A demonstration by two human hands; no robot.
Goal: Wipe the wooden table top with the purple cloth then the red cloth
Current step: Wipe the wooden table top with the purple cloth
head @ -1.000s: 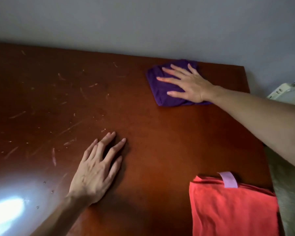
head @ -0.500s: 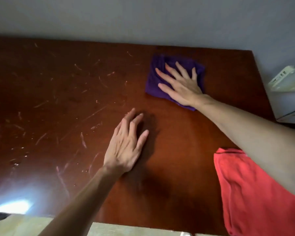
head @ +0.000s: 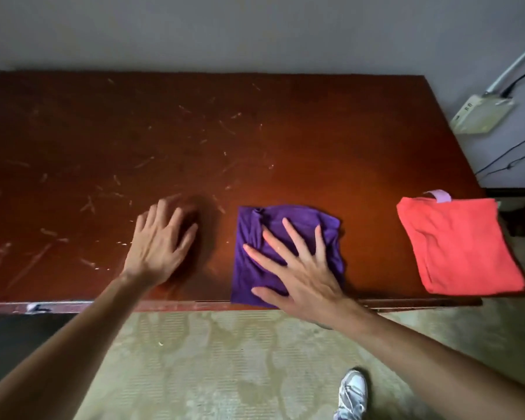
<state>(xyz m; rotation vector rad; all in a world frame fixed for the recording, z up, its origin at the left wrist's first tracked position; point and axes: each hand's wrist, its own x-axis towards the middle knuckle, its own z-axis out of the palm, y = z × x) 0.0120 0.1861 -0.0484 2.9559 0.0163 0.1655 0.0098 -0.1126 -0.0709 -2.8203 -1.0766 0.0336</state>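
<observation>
The right hand lay flat on the purple cloth, fingers spread and straight, palm bearing down; it pressed the cloth rather than gripped it, which suits a wiping stroke since a wide flat hand keeps more fabric against the wood. The cloth sat under and ahead of that hand at the near edge of the counter, its near corner reaching the lip, its surface bunched into folds beneath the fingers. The left hand rested open on bare wood, well apart to the left of the cloth, fingers relaxed and holding nothing; in my judgement it served as a brace for the leaning body. Its outline was blurred, so finer detail could not be told. The red cloth lay folded, near the right hand's far side by the counter's right end, a pale loop at its back corner, untouched; it appeared parked there for the second pass. Pale scratches or debris marks covered the wood beyond and left of the left hand, suggesting that area was yet to be wiped. The purple stage was judged under way.
</observation>
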